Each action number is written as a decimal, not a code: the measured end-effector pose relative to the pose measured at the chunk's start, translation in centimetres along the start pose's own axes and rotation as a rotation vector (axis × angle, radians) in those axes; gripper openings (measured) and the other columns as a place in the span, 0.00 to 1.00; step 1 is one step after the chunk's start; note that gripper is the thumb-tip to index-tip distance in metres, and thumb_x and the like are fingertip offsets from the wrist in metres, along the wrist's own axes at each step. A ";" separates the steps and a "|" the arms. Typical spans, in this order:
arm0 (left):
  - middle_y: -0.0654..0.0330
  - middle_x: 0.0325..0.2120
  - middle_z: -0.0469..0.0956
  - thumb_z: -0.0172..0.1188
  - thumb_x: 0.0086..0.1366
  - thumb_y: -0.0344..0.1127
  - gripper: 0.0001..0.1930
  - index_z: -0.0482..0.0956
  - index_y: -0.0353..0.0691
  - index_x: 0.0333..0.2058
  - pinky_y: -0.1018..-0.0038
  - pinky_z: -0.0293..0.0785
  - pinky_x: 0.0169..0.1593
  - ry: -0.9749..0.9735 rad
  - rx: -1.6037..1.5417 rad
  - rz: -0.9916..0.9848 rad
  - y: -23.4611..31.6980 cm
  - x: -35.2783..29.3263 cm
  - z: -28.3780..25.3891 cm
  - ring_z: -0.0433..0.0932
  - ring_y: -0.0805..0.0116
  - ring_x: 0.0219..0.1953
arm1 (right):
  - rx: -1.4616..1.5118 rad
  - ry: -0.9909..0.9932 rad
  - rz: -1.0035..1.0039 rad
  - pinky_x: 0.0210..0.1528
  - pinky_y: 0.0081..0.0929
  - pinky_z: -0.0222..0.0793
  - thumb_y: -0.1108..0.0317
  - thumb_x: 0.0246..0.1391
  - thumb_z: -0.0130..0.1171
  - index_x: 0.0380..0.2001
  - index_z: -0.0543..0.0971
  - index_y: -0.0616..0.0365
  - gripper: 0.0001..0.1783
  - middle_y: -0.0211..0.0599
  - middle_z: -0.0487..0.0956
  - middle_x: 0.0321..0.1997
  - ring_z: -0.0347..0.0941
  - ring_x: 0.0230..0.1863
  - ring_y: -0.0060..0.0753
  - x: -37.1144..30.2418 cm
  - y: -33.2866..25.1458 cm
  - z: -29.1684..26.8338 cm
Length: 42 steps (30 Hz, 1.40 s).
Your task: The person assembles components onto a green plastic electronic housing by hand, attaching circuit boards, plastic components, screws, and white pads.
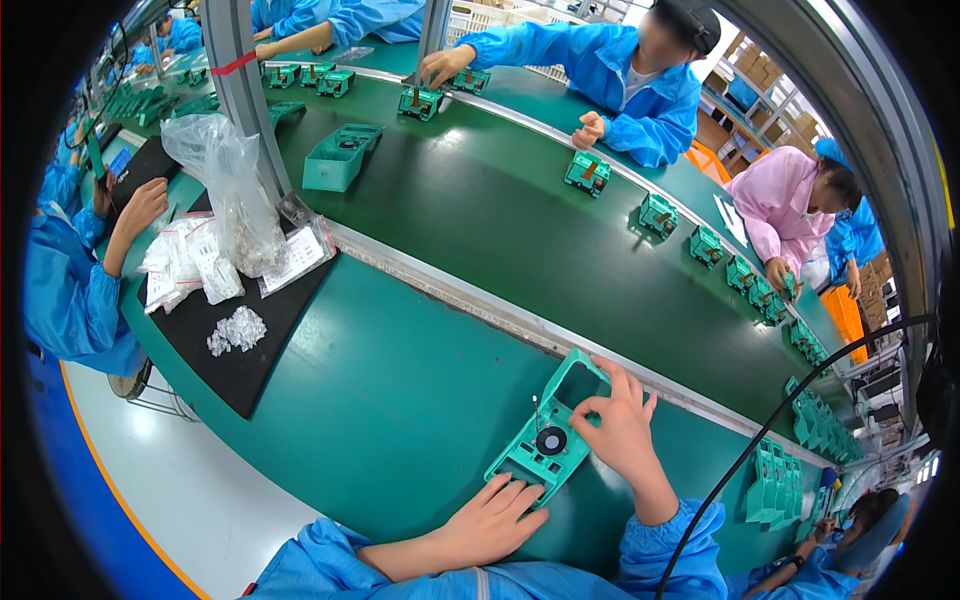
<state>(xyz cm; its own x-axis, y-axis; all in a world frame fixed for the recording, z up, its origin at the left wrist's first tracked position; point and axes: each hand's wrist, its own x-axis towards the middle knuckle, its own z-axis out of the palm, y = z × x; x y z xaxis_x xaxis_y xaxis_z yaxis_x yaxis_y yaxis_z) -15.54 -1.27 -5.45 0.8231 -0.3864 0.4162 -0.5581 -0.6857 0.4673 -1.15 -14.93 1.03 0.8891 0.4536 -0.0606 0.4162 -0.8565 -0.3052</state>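
A green plastic housing (510,462) lies tilted on the table in front of me, its open inside facing up. A round black speaker (551,440) sits in it, and a thin wire with a white end (536,402) stands up next to the speaker. The fingers of my left hand (490,527) lie stretched over the housing's near edge. My right hand (622,430) is at its right side, thumb and forefinger pinched together just above the speaker; whatever is between them is too small to make out. Its other fingers reach toward the far frame.
Beyond a metal rail (450,300) runs a dark green conveyor (480,230) with a green housing (343,158). Co-workers handle green assemblies (587,173) along its far side. Left, a black mat (215,345) carries plastic bags (235,220) and clear small parts (238,331). A black cable (765,428) hangs at right.
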 end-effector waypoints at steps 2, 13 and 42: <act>0.59 0.40 0.66 0.57 0.47 0.35 0.12 0.70 0.46 0.33 0.64 0.60 0.49 -0.022 0.004 -0.009 0.0 0.0 0.0 0.66 0.63 0.41 | -0.026 0.012 -0.004 0.50 0.73 0.37 0.67 0.36 0.59 0.15 0.77 0.54 0.04 0.34 0.58 0.56 0.50 0.58 0.46 -0.1 -0.2 0.3; 0.59 0.40 0.66 0.57 0.47 0.35 0.12 0.70 0.46 0.33 0.65 0.59 0.50 -0.019 -0.004 -0.010 0.0 -0.2 -0.2 0.66 0.64 0.42 | -0.133 0.086 0.009 0.48 0.69 0.45 0.68 0.34 0.59 0.16 0.75 0.54 0.04 0.33 0.60 0.54 0.56 0.52 0.45 0.0 -0.6 0.8; 0.53 0.42 0.62 0.54 0.46 0.34 0.18 0.66 0.41 0.39 0.62 0.70 0.33 0.399 0.409 -0.451 -19.8 8.2 -12.5 0.71 0.53 0.33 | -0.493 0.612 0.395 0.37 0.40 0.61 0.63 0.41 0.56 0.27 0.75 0.58 0.10 0.43 0.74 0.29 0.67 0.33 0.49 -19.1 17.0 0.8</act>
<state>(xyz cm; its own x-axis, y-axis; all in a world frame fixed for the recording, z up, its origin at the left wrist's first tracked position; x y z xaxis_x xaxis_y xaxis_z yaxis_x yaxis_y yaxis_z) 0.96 16.83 -1.49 0.8193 0.1894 0.5412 -0.0250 -0.9312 0.3638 -11.23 -37.97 -3.75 0.8727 0.0115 0.4882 -0.0342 -0.9958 0.0845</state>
